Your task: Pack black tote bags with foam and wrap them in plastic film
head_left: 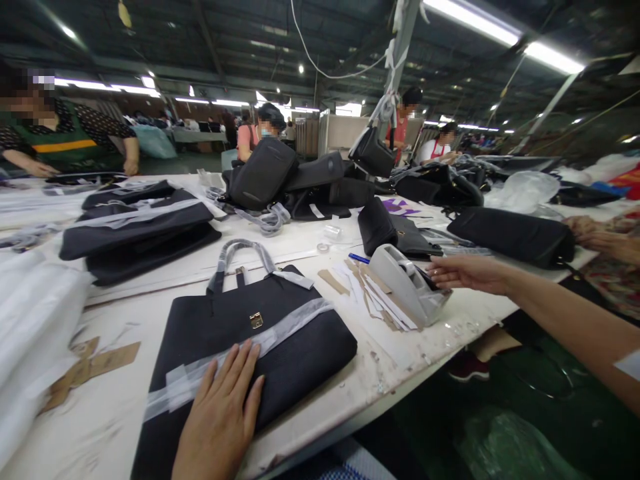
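Note:
A black handbag [240, 373] lies flat on the table in front of me, with a strip of white wrapping across it, a gold clasp [257, 321] and wrapped handles [245, 250]. My left hand [223, 400] rests flat on the bag's lower part, fingers spread over the strip's edge. To the right stands a grey tape dispenser [407, 283]. My right hand [467, 273] reaches to its near end, fingers stretched out and fingertips at the dispenser. Whether they touch tape there, I cannot make out; the thumb is mostly hidden.
Paper and card strips [375, 297] and a blue pen [359, 258] lie beside the dispenser. More black bags [140, 227] stand left, and others pile up [295, 177] behind. White sheeting [35, 347] covers the left. A co-worker's hands [595, 233] are at a black bag [510, 233] on the right.

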`<state>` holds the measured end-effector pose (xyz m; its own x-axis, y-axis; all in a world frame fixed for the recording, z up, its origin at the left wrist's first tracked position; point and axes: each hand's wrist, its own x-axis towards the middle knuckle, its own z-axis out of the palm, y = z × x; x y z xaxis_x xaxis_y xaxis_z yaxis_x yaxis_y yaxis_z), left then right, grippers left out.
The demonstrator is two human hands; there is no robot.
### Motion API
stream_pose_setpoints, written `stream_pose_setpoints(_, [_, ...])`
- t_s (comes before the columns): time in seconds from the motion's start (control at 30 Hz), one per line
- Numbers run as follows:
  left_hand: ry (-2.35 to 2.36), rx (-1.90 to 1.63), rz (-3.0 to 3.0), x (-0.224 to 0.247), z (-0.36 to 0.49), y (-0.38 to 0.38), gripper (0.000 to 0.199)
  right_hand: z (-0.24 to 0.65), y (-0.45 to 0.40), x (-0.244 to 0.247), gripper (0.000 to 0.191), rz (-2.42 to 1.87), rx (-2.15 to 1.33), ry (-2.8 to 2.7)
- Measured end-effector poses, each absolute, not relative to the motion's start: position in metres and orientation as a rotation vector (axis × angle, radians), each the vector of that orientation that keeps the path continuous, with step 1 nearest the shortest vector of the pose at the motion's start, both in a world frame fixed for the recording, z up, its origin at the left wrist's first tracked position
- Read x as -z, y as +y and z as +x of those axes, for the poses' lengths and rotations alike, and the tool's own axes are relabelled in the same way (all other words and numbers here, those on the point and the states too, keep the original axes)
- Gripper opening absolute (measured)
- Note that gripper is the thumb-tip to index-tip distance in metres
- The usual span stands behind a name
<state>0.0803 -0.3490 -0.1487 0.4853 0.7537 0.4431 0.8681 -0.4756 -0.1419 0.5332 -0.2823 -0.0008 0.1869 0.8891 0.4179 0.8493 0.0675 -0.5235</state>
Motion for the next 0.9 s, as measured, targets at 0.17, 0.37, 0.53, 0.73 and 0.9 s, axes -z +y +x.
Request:
stream_pose_setpoints(0.17, [-1.286,0.480,-2.425,0.150,0.078,-0.349,0.047,0.559,-0.317,-0.009,0.046,-1.887,-0.189,-1.538])
stream_pose_setpoints(0.37, [-1.241,0.553,-2.438,0.143,0.077,-0.348,0.047,0.603,-0.352,-0.003,0.037,-1.919,-0.987,-1.227])
stream_pose_setpoints(0.53, [-1.235,0.584,-2.475,0.147,0.076,-0.348,0.047,0.602,-0.359,0.046,0.026,-1.819,-0.917,-1.182])
stream_pose_setpoints(0.73, [-1.307,0.592,-2.459,0.145,0.078,-0.348,0.052,0.618,-0.350,0.072,0.031,-2.037,-0.569,-1.486])
stream_pose_setpoints(0.9, [-1.290,0.621,-2.483,0.141,0.080,-0.350,0.050,0.621,-0.367,0.050,0.031,-2.127,0.018,-1.989])
